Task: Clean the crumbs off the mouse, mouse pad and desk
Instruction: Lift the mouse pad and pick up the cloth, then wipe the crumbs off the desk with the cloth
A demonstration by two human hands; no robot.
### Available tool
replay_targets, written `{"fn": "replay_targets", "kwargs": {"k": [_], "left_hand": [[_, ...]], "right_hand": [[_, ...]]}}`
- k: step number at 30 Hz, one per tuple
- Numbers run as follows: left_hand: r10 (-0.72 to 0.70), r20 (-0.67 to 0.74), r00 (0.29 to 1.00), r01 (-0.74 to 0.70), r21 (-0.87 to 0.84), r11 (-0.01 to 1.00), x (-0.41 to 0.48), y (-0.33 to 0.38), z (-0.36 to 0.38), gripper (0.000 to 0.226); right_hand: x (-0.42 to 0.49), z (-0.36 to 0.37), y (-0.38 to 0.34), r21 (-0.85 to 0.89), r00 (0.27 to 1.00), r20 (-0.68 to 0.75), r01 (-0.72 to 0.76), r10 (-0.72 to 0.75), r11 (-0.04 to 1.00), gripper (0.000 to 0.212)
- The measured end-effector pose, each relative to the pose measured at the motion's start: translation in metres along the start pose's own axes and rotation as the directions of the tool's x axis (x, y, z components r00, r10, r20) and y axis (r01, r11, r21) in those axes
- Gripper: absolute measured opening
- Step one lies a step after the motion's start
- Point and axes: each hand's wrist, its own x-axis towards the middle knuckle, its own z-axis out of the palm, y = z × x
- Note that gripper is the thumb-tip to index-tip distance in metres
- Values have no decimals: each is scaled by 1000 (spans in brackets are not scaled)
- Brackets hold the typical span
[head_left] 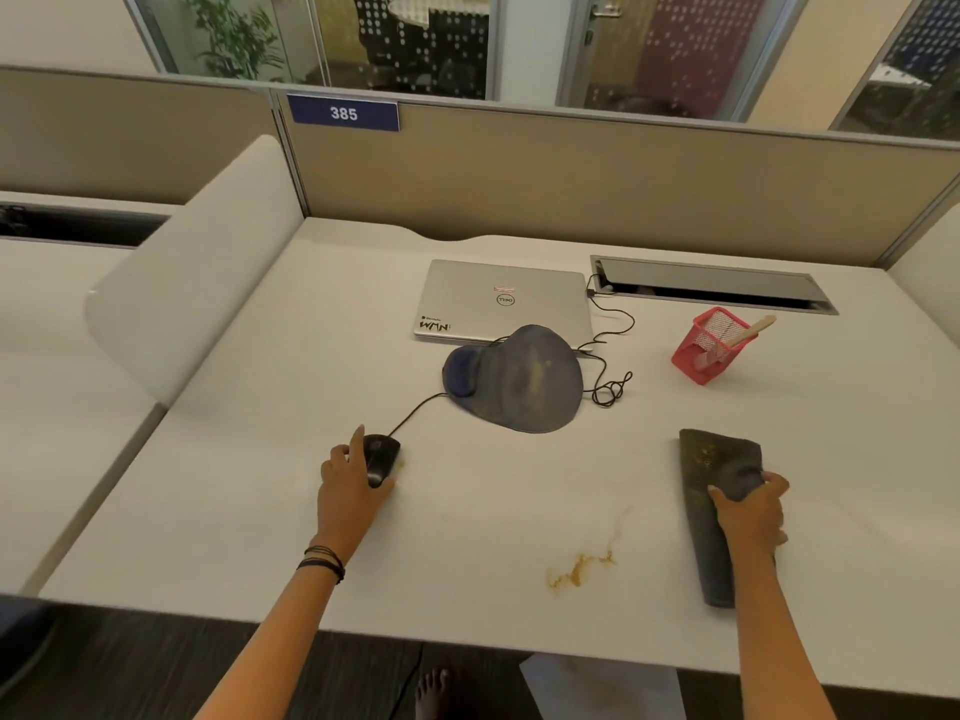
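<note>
A black wired mouse [380, 457] lies on the white desk [249, 459] at centre left, and my left hand [349, 485] grips it from the left side. A few yellowish crumbs sit by its right edge. The blue mouse pad [524, 381] with a wrist rest lies behind it, dusted with yellowish crumbs. A trail of brown crumbs [579, 566] lies on the desk near the front edge. My right hand [750, 514] grips a dark folded cloth [714, 470] that lies flat on the desk at the right, with crumbs on its far end.
A closed silver laptop [504, 298] lies behind the mouse pad, its black cable [613, 356] looping to the right. A red mesh holder [709, 345] with a wooden stick stands at the right. A cable hatch [711, 283] and a partition wall bound the back.
</note>
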Motion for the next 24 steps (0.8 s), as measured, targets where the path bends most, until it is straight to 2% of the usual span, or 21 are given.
{"fn": "replay_targets", "kwargs": {"k": [3,5,8,9,11,15,19,21,24], "left_hand": [[-7,-4,1000,7,-21,1000,2,1,-1,82],[-14,1,1000,14,-46,999,5,0,-4,84],[-23,-4,1000,22,-89,996,9,-1,-7,87],[-23,-9,1000,22,-104,994,10,-1,-8,88],[-25,-16,1000,23,-121,992,11,-3,-9,89],[-33,-10,999,31,-139,990,14,-4,-12,89],[-31,-21,999,27,-173,984,15,-5,-16,89],[-30,-25,999,25,-188,982,15,-7,-16,88],[-39,-21,999,33,-224,974,17,-11,-17,89]], "right_hand": [[-4,-1,-15,94,995,1,101,-102,990,75],[-7,-2,-28,117,975,-57,220,-215,968,72],[-10,4,-43,-2,885,-154,445,-440,895,45],[-12,9,-47,-52,851,-145,503,-505,863,36],[-16,19,-53,-119,820,-41,563,-570,818,28],[-22,47,-46,-372,804,265,595,-533,712,34],[-33,60,-44,-302,822,411,531,-395,791,55],[-39,66,-46,-290,797,456,554,-396,780,65],[-55,73,-56,-254,733,535,614,-420,748,59]]}}
